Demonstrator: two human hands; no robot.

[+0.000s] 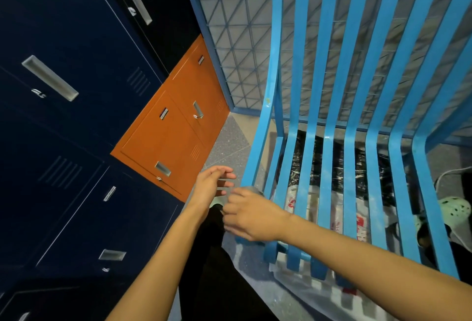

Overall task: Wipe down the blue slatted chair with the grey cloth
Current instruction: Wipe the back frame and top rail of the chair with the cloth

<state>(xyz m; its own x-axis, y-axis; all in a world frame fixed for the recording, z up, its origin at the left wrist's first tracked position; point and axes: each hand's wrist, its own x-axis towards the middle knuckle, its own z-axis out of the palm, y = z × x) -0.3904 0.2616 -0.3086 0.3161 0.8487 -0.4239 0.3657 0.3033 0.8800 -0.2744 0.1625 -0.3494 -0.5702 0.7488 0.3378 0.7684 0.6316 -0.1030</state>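
The blue slatted chair (352, 126) fills the right half of the view, its seat slats running toward me and its back rising at the top. My right hand (252, 216) reaches left across the chair's front left corner, its fingers curled and blurred. A small bit of the grey cloth (252, 189) shows just above its knuckles, apparently held in those fingers. My left hand (212, 185) hovers just left of it with fingers spread and relaxed, holding nothing and close to the right hand's fingertips.
Dark navy lockers (63, 129) stand on the left and orange lockers (178, 121) beyond them. A blue mesh fence (235, 47) stands behind the chair. Black and white plastic bags (339, 167) lie under the seat. A pale green clog (454, 209) lies at the right.
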